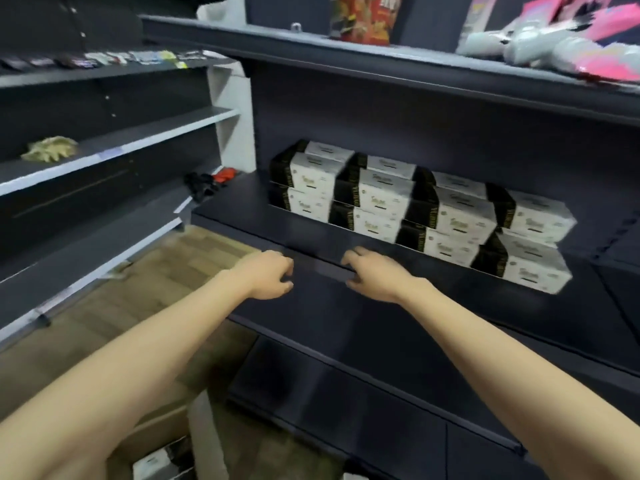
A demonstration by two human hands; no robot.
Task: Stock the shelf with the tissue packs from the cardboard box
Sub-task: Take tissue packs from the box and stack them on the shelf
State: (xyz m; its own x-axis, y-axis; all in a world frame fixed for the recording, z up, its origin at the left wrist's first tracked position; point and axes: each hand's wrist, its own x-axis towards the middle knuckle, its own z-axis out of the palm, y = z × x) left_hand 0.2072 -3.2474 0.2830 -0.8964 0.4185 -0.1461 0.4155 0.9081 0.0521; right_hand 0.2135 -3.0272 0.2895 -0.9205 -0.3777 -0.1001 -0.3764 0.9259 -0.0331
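From the head view, both bare arms reach forward toward the dark shelf (242, 216), and each grip hangs just in front of its front edge. The left grip (268, 276) has its fingers loosely curled and relaxed, holding nothing; whether the fingertips touch the shelf lip cannot be told through the blur. The right grip (372, 274) is in the same state, fingers slack and bent, nothing between them, and it sits just beside the shelf edge, apart from the left grip with a stretch of bare edge between the two. Beyond the right grip and off to its right, the tissue packs (419, 209) stand on the shelf in a row two high, white wrappers with black ends, running diagonally away from both grips and touching one another. Far below the left grip, near the person's left elbow, the cardboard box (152, 434) sits on the wooden floor (162, 271), with a white pack (154, 462) showing inside it. Above both grips, the upper shelf (346, 53) carries a red snack bag (367, 17) and, further right, pink and grey packets (568, 39). Left of the left grip, a neighbouring rack (114, 143) holds a pale crumpled item (52, 149), and black and red gloves (207, 181) lie lower down.
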